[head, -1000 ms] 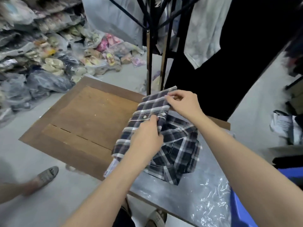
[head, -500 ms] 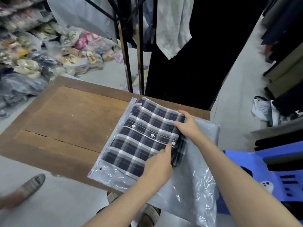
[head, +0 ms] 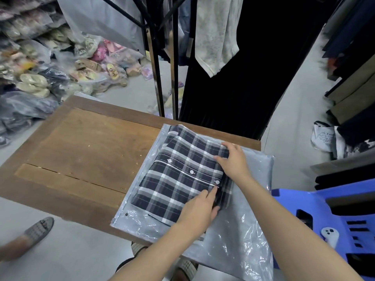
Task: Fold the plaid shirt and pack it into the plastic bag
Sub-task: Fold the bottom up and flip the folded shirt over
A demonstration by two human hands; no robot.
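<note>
The folded shirt (head: 182, 177) was laid on the bag (head: 239, 236) upon the bench (head: 85, 151). Its right edge was pinched by the left hand (head: 199, 209) and right hand (head: 233, 162). Soft and limp, it was judged best gripped along the folded edges.

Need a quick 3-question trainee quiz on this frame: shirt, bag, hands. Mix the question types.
1. True or false: the plaid shirt is folded into a rectangle with its button placket facing up.
2. The shirt lies on: A) bare wood, B) the plastic bag, C) the blue plastic chair.
3. Fill in: both hands work the shirt's ____ edge, as the camera sees it.

Key
1. True.
2. B. The bag is spread over the right end of the wooden table.
3. Right. The left hand tucks the near corner; the right hand presses the far one.
</note>
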